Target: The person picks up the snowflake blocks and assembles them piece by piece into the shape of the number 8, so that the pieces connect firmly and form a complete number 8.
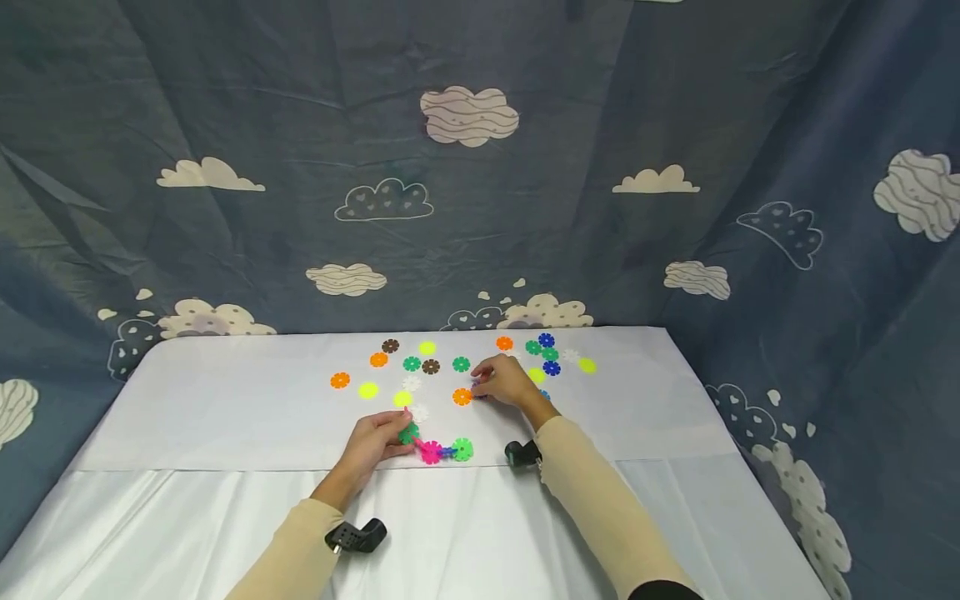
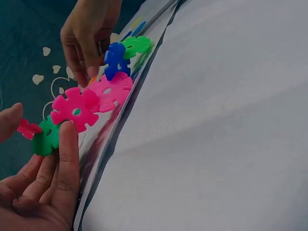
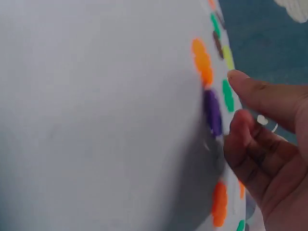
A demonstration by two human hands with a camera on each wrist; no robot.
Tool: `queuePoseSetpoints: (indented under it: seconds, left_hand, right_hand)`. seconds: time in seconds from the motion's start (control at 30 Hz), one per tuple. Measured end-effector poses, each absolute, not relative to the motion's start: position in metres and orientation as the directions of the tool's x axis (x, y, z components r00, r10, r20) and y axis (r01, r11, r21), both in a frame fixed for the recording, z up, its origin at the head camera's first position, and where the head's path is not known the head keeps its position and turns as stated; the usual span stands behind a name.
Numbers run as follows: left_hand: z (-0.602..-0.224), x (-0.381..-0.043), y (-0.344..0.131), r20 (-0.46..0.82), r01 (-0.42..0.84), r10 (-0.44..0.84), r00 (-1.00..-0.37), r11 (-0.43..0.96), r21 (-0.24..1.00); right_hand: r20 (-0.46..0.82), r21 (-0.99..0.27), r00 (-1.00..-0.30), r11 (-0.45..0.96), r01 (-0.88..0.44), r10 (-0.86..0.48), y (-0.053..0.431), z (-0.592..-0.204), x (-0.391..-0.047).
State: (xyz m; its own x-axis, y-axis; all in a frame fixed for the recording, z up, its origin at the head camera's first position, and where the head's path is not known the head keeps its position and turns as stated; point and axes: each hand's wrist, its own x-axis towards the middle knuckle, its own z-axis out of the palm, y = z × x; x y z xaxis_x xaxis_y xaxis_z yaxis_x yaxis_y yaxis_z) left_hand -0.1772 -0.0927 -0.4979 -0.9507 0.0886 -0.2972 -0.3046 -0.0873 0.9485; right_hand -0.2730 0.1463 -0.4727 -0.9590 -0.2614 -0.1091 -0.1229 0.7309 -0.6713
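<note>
The person's left grip was holding a chain of plastic discs by its green disc, with the thumb on one side and the fingers on the other. The discs had notched rims like petals and a hole in the middle. A small pink disc stuck up near the left thumb; away from that grip, towards the right, followed two bright pink discs, a blue disc and a light green disc, joined at differing angles. The chain was near the front edge of the white counter.

The right grip held nothing, its thumb and forefinger moderately apart. A purple disc lay just beside its fingertips, near an orange disc. More loose discs lay beyond both grips.
</note>
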Motion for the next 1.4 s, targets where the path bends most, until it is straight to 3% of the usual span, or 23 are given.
queuePoseSetpoints:
  seconds: [0.37,0.67,0.77,0.97,1.23,1.4]
  left_hand:
    - [-0.501,-0.178,-0.097,-0.303,-0.317,0.141,-0.942,-0.091,0.944]
    - [-0.502,-0.179,-0.1,-0.29,-0.306,0.154,-0.945,-0.098,0.947]
    - [-0.501,-0.178,-0.101,-0.286,-0.306,0.176,-0.942,-0.101,0.946]
    - [-0.5,-0.177,-0.1,-0.279,-0.302,0.182,-0.943,-0.118,0.946]
    - [-0.499,-0.178,-0.098,-0.3,-0.316,0.137,-0.944,-0.113,0.942]
    - [-0.5,-0.178,-0.096,-0.286,-0.3,0.129,-0.95,-0.106,0.948]
  right_hand:
    - [-0.15,-0.568,-0.968,0.819,-0.081,-0.2,0.149,-0.485,-0.272]
    - [-0.082,-0.649,-0.959,0.745,-0.155,-0.27,0.155,-0.488,-0.27]
    - [-0.076,-0.726,-0.958,0.674,-0.136,-0.276,0.157,-0.492,-0.269]
    - [-0.065,-0.914,-0.939,0.397,-0.08,-0.339,0.146,-0.491,-0.265]
    - [-0.032,-0.97,-0.881,0.229,-0.087,-0.471,0.11,-0.474,-0.258]
    - [-0.011,-0.989,-0.887,0.137,-0.06,-0.462,0.091,-0.472,-0.258]
